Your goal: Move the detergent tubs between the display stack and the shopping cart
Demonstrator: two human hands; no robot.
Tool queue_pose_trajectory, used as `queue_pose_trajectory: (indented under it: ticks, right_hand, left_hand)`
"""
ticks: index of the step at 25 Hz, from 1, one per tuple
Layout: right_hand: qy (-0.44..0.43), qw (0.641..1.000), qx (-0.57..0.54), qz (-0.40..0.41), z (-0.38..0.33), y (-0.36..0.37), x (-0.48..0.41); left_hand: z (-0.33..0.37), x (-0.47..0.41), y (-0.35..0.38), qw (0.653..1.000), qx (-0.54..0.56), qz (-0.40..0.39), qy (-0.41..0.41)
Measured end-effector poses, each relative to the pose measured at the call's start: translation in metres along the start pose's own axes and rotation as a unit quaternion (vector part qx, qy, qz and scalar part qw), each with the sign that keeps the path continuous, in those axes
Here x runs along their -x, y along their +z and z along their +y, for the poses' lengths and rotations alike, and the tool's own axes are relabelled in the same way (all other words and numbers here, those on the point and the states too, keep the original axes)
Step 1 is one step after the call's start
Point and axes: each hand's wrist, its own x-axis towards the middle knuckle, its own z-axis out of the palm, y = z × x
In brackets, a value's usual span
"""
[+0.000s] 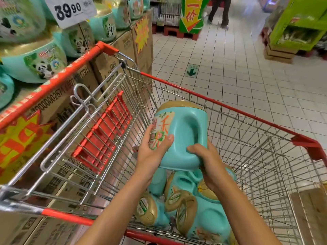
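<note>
At your left, the display stack [33,62] of teal, gold-lidded plastic detergent tubs sat on brown cardboard cartons [113,68]. Your left hand [152,152] curled round the labelled side of one teal tub [182,137], and your right hand [210,160] gripped its lower edge, holding it tilted between your palms above the red-rimmed wire shopping cart [247,115]. Several more tubs [208,216] lay jumbled directly beneath, so the job seemed partway done.

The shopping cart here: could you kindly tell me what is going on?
A person holds one teal detergent tub with both hands above the shopping cart, the left hand on its labelled side, the right hand at its base. Several more tubs lie in the cart's basket. The display stack stands to the left.
</note>
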Motion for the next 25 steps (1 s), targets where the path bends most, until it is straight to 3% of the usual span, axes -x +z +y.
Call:
queue_pose_trajectory:
  ticks: [2,5,7,9,13,16,21,25]
  right_hand:
    - [0.014,0.997,-0.074,0.028,0.004,-0.008,0.0]
    - [0.038,0.987,-0.158,-0.006,0.011,-0.02,-0.001]
    - [0.053,0.983,-0.164,-0.059,0.009,-0.021,0.001]
    - [0.039,0.986,-0.13,-0.093,0.001,-0.013,0.001]
    - [-0.056,0.996,0.059,-0.026,-0.021,0.02,0.006]
    - [-0.074,0.986,0.143,-0.05,-0.024,0.049,0.016]
    - [-0.078,0.974,0.107,-0.184,-0.017,0.089,0.024]
    - [-0.084,0.937,0.095,-0.327,-0.013,0.134,0.045]
  left_hand:
    - [0.005,-0.003,-0.007,1.0,-0.018,-0.005,0.001]
    - [0.012,-0.008,-0.025,0.998,0.017,-0.031,-0.047]
    - [0.013,-0.004,-0.031,0.993,0.072,-0.073,-0.066]
    - [0.013,0.006,-0.033,0.987,0.13,-0.064,-0.062]
    - [0.022,0.032,-0.044,0.987,0.158,0.028,0.006]
    - [0.037,0.061,-0.058,0.988,0.106,0.078,0.084]
    - [0.054,0.117,-0.084,0.966,0.063,0.186,0.169]
    - [0.054,0.182,-0.1,0.921,0.094,0.317,0.206]
